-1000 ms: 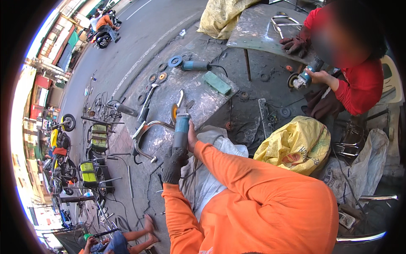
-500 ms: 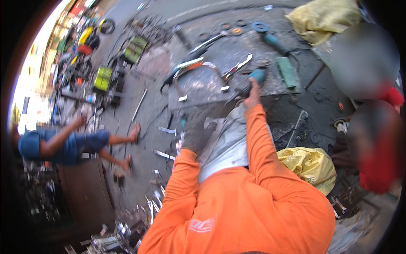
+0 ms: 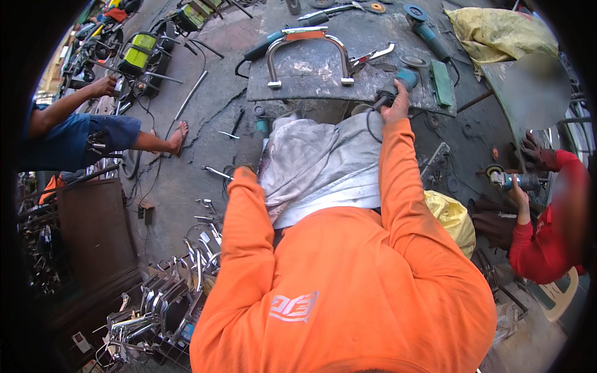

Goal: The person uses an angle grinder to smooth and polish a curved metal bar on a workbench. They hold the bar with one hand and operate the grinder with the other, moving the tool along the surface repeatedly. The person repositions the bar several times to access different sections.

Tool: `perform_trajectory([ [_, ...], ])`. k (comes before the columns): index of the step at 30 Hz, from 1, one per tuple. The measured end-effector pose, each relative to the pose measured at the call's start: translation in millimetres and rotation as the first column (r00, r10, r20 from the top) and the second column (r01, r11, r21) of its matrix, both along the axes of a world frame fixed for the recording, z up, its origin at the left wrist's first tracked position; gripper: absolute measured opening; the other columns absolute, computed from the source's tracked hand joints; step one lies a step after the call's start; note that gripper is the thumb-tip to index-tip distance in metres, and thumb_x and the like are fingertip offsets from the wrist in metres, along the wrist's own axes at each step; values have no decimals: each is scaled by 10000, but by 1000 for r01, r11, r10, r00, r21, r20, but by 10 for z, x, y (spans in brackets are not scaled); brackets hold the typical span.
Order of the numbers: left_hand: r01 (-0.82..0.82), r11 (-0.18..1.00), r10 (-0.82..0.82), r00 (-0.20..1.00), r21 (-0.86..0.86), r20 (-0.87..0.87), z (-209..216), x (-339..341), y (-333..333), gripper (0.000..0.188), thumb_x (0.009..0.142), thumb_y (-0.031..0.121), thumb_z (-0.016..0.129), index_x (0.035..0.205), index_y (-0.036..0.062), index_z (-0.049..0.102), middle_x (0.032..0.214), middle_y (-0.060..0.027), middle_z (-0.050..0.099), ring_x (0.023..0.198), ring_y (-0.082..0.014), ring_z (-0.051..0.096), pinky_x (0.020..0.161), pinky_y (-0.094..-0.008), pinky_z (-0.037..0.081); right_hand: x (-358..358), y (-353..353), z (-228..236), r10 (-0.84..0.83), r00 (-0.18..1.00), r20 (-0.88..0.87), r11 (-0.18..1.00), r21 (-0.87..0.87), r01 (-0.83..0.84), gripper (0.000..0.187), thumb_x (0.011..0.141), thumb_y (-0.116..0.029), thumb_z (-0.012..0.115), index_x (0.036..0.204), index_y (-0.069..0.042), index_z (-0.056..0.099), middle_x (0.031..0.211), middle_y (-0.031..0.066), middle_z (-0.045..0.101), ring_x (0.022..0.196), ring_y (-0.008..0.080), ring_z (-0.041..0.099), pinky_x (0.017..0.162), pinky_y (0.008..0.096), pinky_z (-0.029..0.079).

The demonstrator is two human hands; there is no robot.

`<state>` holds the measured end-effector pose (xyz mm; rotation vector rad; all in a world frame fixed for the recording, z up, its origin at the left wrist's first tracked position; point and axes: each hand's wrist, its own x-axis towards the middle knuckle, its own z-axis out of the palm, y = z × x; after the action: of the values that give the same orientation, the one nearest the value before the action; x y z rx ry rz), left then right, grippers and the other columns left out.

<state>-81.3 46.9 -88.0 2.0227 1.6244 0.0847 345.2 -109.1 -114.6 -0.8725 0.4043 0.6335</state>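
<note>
My right hand [image 3: 397, 104], bare, is wrapped round a teal and black power tool [image 3: 407, 78] at the right front of a worn work board [image 3: 298, 92]. A black cord loops down beside it. My left hand [image 3: 250, 151], in a dark glove, is low beside the grey cloth [image 3: 311, 143] over my lap. Its fingers are hard to make out against the dark ground. Close to it stands another teal tool [image 3: 262, 124]. A bent chrome tube frame [image 3: 343, 51] with an orange crosspiece lies on the board, out of my hands.
Another grinder [image 3: 426, 34] and a green block [image 3: 442, 84] lie on the board's right side. A co-worker in red holds a grinder [image 3: 525, 181] at right. A person in blue shorts [image 3: 115, 132] is at left. Chrome pieces [image 3: 161, 304] are heaped at lower left.
My left hand has moved off the cloth to its left side, near the teal tool. My right hand still grips its tool. The view has shifted, and the co-worker's grinder now shows clearly.
</note>
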Motion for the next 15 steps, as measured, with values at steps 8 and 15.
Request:
perform_trajectory([
  [8,510,815,-576,662,-275,-479,-1080,-914,421,406,885,301,690,1186,31,651,1077,-268,702,971,-441,681,835,-493,544,129,-815,7,237,949,208,959,-206,-194,366,871,-270,769,1094,-18,624,855,153,701,610,298,694,509,423,593],
  [15,467,812,-584,652,-351,-483,-1005,-936,932,375,878,291,694,1150,36,652,1058,-270,699,930,-447,681,816,-500,543,-25,-774,-201,663,615,427,323,-904,280,727,810,-563,784,1216,19,625,1086,265,714,904,415,734,778,486,588],
])
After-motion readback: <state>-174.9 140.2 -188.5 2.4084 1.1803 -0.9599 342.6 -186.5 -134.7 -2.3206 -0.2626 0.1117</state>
